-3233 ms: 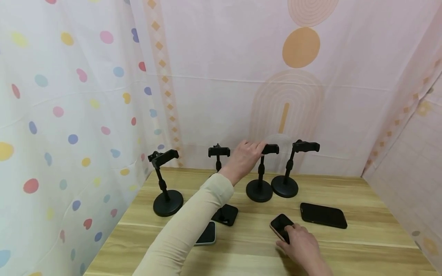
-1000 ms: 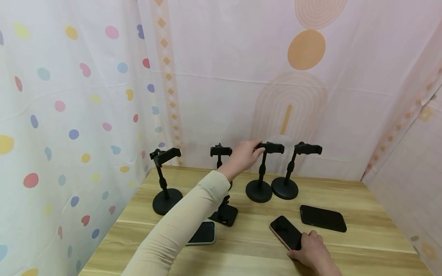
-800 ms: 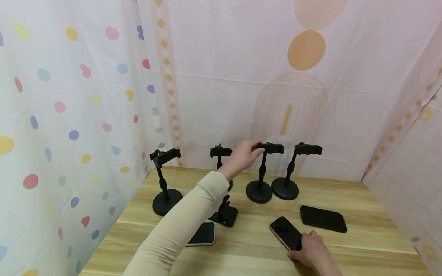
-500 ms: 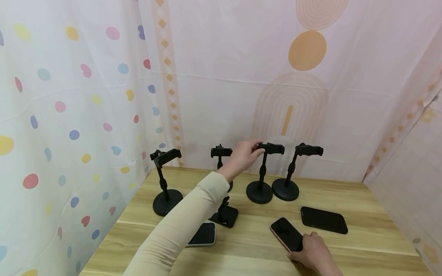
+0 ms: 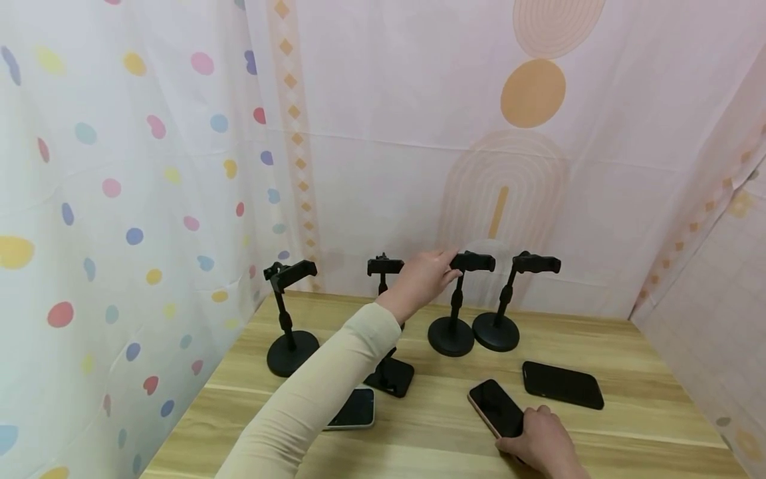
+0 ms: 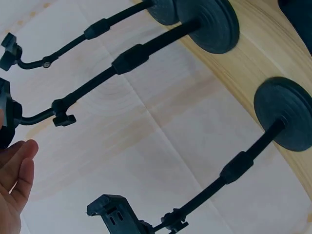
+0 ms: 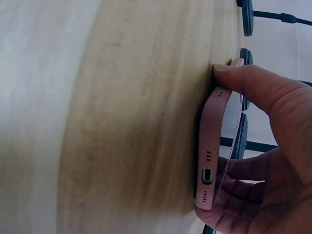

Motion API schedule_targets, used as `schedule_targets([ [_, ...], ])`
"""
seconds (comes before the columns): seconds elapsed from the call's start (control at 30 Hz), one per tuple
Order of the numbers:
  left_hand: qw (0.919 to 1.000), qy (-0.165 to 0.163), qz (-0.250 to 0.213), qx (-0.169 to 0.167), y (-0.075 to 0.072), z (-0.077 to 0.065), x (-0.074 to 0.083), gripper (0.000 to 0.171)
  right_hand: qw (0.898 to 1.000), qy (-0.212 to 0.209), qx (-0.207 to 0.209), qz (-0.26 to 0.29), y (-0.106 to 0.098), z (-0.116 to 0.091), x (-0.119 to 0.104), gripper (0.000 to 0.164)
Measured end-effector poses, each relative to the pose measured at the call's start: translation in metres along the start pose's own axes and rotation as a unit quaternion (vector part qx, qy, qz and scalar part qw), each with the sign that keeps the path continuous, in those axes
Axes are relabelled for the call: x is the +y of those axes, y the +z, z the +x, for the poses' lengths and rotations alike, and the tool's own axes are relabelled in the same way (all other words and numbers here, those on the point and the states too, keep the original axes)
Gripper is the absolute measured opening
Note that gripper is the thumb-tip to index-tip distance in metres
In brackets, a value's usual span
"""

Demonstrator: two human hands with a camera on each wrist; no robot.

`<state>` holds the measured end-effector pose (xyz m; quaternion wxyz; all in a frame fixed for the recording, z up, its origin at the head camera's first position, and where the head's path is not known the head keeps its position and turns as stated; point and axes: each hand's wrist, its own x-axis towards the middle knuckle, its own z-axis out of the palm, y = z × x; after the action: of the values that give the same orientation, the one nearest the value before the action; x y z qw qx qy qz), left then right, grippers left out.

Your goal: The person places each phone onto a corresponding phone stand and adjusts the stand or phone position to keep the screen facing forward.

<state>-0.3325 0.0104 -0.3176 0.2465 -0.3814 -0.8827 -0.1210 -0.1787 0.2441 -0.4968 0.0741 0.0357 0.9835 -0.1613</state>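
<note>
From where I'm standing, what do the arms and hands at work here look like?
They're a person's. The left arm wears a long, cream sleeve with a broad cuff. The left hand and right hand are gloveless. No right sleeve shows, nor any cables.

A long, creased cream sleeve (image 5: 320,398) ends in a broad cuff (image 5: 376,328).

A black, round-based stand (image 5: 457,303) is set upright. In front, a pink-edged phone (image 5: 497,407) is held face-up, aslant.
</note>
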Motion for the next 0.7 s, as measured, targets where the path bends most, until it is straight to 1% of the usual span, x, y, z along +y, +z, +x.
schedule_targets([
  [0.03, 0.9999, 0.007, 0.012, 0.005, 0.0008, -0.0004, 0.0001, 0.047, 1.0, 0.003, 0.001, 0.002, 0.0002, -0.0001, -0.0003, 0.074],
  [0.13, 0.9992, 0.016, 0.034, 0.014, 0.0025, -0.0007, 0.0002, 0.045, 1.0, 0.014, 0.003, 0.014, 0.0003, -0.0006, -0.0014, 0.075],
  [0.27, 0.9986, 0.019, 0.044, 0.022, 0.0031, -0.0009, -0.0001, 0.044, 0.999, 0.037, 0.003, 0.037, -0.0005, 0.0001, -0.0034, 0.074],
  [0.37, 0.998, 0.023, 0.049, 0.034, 0.0034, -0.0014, -0.001, 0.043, 0.998, 0.046, 0.005, 0.048, -0.0017, 0.0012, -0.0048, 0.076],
  [0.57, 0.996, 0.034, 0.063, 0.053, 0.0045, -0.0013, -0.0029, 0.041, 0.997, 0.041, 0.008, 0.069, -0.0016, 0.002, -0.005, 0.088],
  [0.7, 0.9944, 0.043, 0.082, 0.051, 0.0045, -0.0009, -0.0026, 0.04, 0.995, 0.035, 0.026, 0.087, 0.0, 0.0017, -0.0068, 0.087],
])
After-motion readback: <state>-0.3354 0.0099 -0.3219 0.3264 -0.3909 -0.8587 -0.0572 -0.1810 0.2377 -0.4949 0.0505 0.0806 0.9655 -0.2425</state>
